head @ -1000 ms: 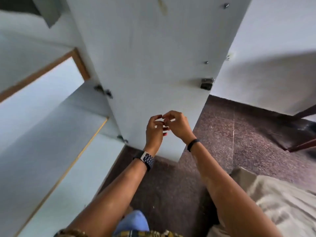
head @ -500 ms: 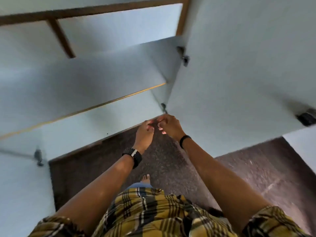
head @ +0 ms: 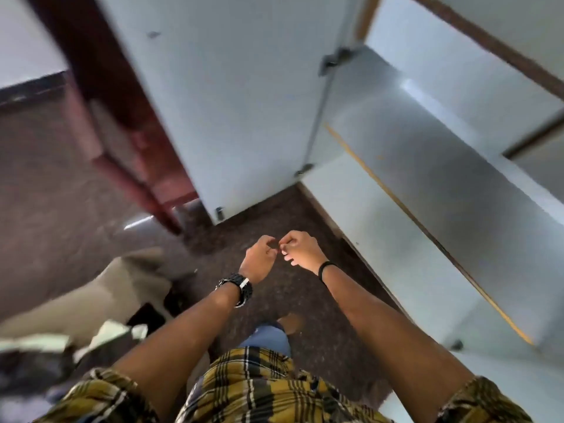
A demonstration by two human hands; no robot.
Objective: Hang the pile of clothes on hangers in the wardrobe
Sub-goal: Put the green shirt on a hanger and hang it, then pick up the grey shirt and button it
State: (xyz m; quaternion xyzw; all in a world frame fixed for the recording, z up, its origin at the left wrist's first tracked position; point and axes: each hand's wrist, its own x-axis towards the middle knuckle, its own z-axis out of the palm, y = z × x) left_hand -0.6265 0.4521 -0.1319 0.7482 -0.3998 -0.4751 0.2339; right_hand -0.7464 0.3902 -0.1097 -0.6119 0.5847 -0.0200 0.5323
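your left hand [head: 259, 257] and right hand [head: 300, 250] meet fingertip to fingertip, curled; whether they pinch anything you cannot tell. the clothes [head: 91, 300] lie heaped near left, the open wardrobe [head: 427, 184] right; nothing looks hung yet.

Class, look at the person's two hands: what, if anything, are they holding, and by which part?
Cannot be told. The left hand and right hand meet fingertip to fingertip, fingers curled, but nothing is visible between them.

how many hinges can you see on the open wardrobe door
2: the upper hinge sits high on the wardrobe door edge, the lower hinge near its bottom. Others may lie out of frame.
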